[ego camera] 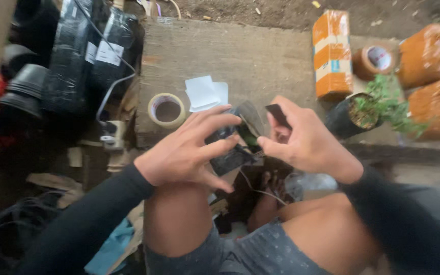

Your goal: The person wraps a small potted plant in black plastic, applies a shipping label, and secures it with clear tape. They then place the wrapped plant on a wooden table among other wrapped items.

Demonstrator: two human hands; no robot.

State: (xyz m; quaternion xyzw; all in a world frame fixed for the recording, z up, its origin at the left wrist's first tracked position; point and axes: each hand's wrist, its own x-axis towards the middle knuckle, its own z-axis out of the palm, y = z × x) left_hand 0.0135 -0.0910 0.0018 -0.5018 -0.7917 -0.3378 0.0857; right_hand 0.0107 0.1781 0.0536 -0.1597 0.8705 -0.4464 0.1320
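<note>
My left hand (pixel 187 153) grips a small black plastic-wrapped bundle (pixel 232 147) held above my knees; something green shows inside it. My right hand (pixel 301 142) pinches a short black strip (pixel 277 114) at the bundle's top right edge. Both hands are close together in the middle of the view. The picture is blurred, so the bundle's exact shape is hard to make out.
A roll of clear tape (pixel 167 110) and white paper slips (pixel 205 93) lie on a worn wooden board (pixel 240 56). A small plant in a black bag (pixel 358 114), orange wrapped packs (pixel 332 53), a brown tape roll (pixel 374 59) and stacked black pots (pixel 24 89) surround it.
</note>
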